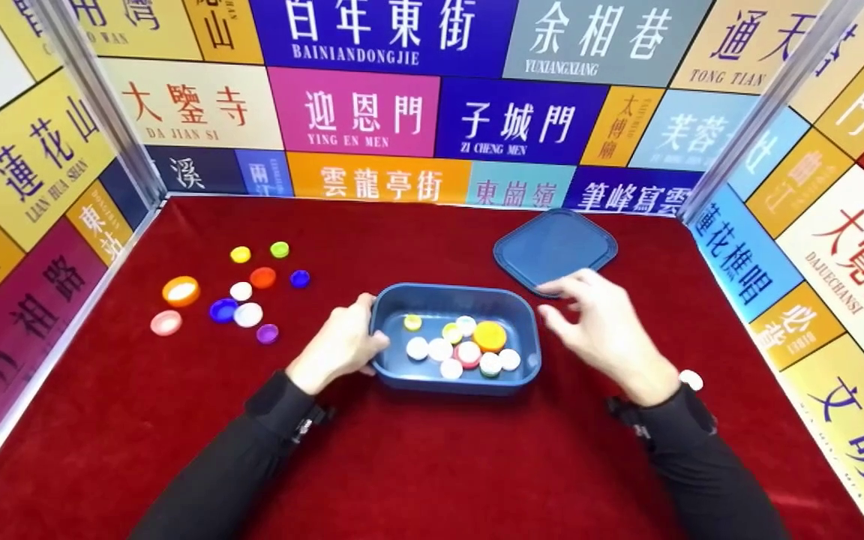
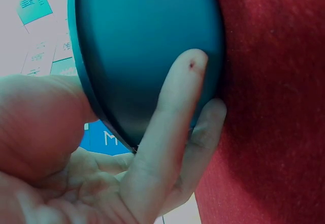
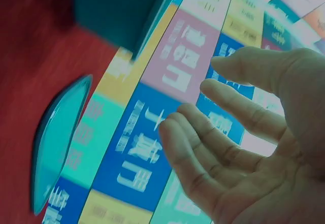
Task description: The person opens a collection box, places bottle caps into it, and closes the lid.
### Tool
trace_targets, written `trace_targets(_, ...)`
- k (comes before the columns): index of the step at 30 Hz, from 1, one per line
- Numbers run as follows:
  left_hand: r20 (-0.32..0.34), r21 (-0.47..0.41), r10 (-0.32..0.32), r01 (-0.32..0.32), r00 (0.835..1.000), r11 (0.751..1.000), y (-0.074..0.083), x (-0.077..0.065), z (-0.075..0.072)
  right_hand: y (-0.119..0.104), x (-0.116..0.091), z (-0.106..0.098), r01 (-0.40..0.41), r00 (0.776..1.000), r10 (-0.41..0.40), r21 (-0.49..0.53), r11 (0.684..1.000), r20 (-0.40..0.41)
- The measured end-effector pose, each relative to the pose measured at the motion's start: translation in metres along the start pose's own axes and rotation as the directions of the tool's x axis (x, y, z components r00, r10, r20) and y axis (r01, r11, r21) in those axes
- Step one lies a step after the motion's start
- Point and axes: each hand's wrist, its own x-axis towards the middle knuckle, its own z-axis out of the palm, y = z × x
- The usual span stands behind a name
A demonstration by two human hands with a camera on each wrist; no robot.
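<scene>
A dark blue plastic box [image 1: 456,382] stands on the red cloth, with several bottle caps in it, among them white ones, yellow ones and an orange cap [image 1: 490,336]. My left hand [image 1: 340,339] holds the box by its left end. The thumb lies over the rim and the other fingers press the outer wall, as the left wrist view shows against the box side [image 2: 147,36]. My right hand [image 1: 603,330] is raised just beyond the box's right end, fingers loosely bent and nothing between them. Behind it lies the blue lid [image 1: 556,247], close to the fingertips in the head view.
On the cloth to the left lie several loose caps, including a red cap [image 1: 262,277], a blue cap [image 1: 223,310], a purple cap [image 1: 268,334] and an orange cap [image 1: 181,291]. A white cap [image 1: 691,379] sits beside my right wrist. Sign-covered panels [image 1: 362,112] wall the table in.
</scene>
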Motion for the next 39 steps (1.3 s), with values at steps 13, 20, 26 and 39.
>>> trace_targets(13,0.002,-0.002,-0.015,0.015,1.0,1.0,0.001,0.001,0.001,0.071,-0.041,-0.032,-0.213,0.974,0.221,-0.146,0.966,0.042)
trace_targets(20,0.011,0.002,-0.039,0.039,0.999,0.999,0.003,0.0,0.002,0.105,-0.073,-0.048,-0.322,0.925,0.36,-0.247,0.914,0.124)
trace_targets(26,0.008,-0.005,-0.04,0.04,0.999,0.999,0.003,0.0,0.0,0.122,-0.092,-0.063,-0.376,0.879,0.442,-0.309,0.873,0.18)
trace_targets(39,0.005,0.015,-0.048,0.048,0.999,0.999,0.002,0.0,0.001,0.132,-0.098,-0.066,-0.425,0.824,0.502,-0.3,0.854,0.263)
